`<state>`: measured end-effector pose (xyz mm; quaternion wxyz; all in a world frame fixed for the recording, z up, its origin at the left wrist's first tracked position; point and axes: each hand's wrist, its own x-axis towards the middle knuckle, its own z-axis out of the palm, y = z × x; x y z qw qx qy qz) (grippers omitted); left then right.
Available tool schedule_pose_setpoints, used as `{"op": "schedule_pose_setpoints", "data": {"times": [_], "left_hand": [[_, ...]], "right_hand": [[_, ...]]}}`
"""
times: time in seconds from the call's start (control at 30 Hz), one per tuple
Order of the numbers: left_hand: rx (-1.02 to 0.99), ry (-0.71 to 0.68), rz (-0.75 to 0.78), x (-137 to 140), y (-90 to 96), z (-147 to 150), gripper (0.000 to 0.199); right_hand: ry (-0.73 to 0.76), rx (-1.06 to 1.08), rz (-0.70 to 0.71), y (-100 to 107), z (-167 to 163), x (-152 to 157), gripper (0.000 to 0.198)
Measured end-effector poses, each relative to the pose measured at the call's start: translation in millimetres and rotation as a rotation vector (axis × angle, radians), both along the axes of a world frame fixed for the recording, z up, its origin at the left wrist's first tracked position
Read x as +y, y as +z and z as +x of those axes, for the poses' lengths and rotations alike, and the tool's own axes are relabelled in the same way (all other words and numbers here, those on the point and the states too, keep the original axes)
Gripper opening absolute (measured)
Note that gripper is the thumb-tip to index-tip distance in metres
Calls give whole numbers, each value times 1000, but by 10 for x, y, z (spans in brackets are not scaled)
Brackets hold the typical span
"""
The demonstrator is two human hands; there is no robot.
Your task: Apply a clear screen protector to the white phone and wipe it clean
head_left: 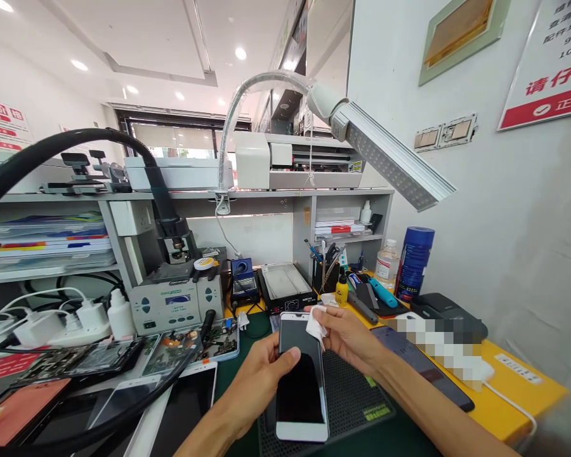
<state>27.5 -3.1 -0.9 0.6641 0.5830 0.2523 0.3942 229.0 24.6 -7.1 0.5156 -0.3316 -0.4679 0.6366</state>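
A white-framed smartphone (301,387) with a dark screen is held upright over a black perforated mat (352,387). My left hand (261,374) grips the phone along its left edge, with the thumb lying across the glass. At the phone's top right corner, my right hand (347,336) pinches a small white wipe (316,325) that touches the screen edge. Part of the right fingers is behind the wipe and the phone.
A grey soldering station (176,301) stands left, near opened phones (209,339) and a black hose (137,406). At right are a dark phone (421,365), a white power strip (476,365) and a blue can (415,260). An LED lamp (394,152) hangs above.
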Motion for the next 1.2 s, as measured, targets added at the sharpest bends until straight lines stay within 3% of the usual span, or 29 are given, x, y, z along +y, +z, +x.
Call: {"op": "schedule_pose_setpoints", "data": {"times": [0.2, 0.53, 0.73, 0.9, 1.03, 1.2], "left_hand": [[-23, 59, -23, 33, -2, -15, 40], [80, -38, 101, 38, 52, -80, 33], [93, 42, -157, 159, 7, -168, 35], [116, -35, -281, 208, 2, -218, 37], [57, 133, -343, 214, 4, -165, 24], [-57, 362, -328, 256, 6, -161, 23]], "right_hand": [[105, -69, 67, 21, -49, -73, 25], [32, -148, 92, 24, -51, -87, 36], [-4, -90, -14, -25, -22, -15, 33], [-231, 14, -159, -117, 49, 101, 23], [-316, 75, -198, -132, 91, 162, 14], [-223, 25, -145, -92, 60, 116, 16]]}}
